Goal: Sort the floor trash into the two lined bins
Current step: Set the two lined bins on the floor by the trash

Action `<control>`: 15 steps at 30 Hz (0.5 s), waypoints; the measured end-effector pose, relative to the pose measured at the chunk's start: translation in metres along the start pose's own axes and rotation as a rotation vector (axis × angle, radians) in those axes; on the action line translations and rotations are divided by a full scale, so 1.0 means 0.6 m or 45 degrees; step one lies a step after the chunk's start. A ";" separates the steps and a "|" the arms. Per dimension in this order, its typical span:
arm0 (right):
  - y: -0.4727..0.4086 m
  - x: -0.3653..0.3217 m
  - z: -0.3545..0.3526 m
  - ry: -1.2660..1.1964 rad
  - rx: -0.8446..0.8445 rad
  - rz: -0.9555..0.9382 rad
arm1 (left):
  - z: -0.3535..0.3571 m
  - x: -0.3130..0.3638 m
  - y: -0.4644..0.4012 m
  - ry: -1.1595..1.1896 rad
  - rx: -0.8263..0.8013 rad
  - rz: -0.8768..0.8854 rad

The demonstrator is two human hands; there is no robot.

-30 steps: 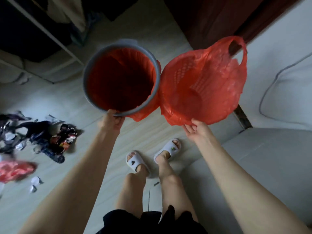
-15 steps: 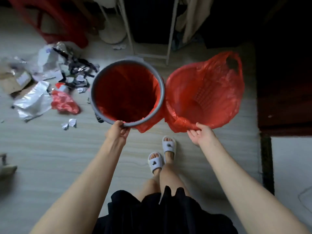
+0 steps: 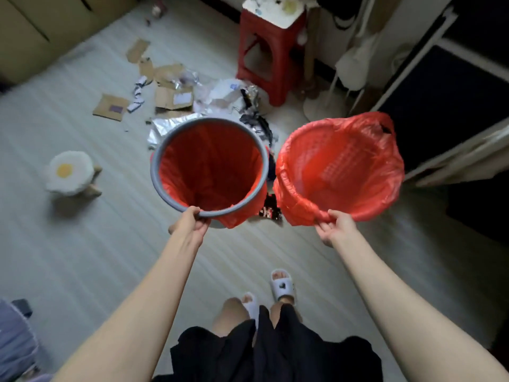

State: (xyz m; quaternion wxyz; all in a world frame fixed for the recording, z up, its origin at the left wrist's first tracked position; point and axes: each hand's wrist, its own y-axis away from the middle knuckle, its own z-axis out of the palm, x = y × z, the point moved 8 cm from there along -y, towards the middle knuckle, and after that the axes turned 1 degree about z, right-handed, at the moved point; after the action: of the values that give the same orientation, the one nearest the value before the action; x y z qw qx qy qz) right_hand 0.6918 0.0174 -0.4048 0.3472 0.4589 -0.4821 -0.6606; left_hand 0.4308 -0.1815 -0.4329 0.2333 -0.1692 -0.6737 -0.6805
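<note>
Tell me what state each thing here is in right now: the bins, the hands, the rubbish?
Grey-rimmed bin: lined red, empty, held off the floor.
Basket bin: lined red, empty, held up.
Left hand: grips the grey rim.
Right hand: pinches the basket's liner edge.
Floor trash: scattered, unsorted.
Red stool: upright.

- Red plastic stool point(image 3: 271, 48) stood at top centre, w/ a white slab point(image 3: 275, 11) on its seat.
- White stand pole point(image 3: 334, 86) just right of stool.
- Fried-egg cushion seat point(image 3: 68, 172) well left of stool, nearer the camera.
- Pale slippers point(image 3: 282, 285) far below stool.
</note>
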 end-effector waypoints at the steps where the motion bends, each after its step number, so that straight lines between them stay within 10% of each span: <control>1: 0.000 -0.001 0.043 0.036 -0.020 -0.013 | -0.002 0.027 -0.010 0.049 0.012 0.004; 15: 0.021 0.270 0.523 0.292 -0.040 -0.119 | -0.172 0.445 -0.254 0.142 0.173 0.002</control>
State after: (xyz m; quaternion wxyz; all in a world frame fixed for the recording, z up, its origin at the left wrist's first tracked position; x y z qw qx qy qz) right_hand 0.3418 -0.0325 -0.4008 0.3759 0.5479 -0.4069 -0.6268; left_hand 0.1340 -0.3108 -0.4190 0.2819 -0.1154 -0.7041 -0.6414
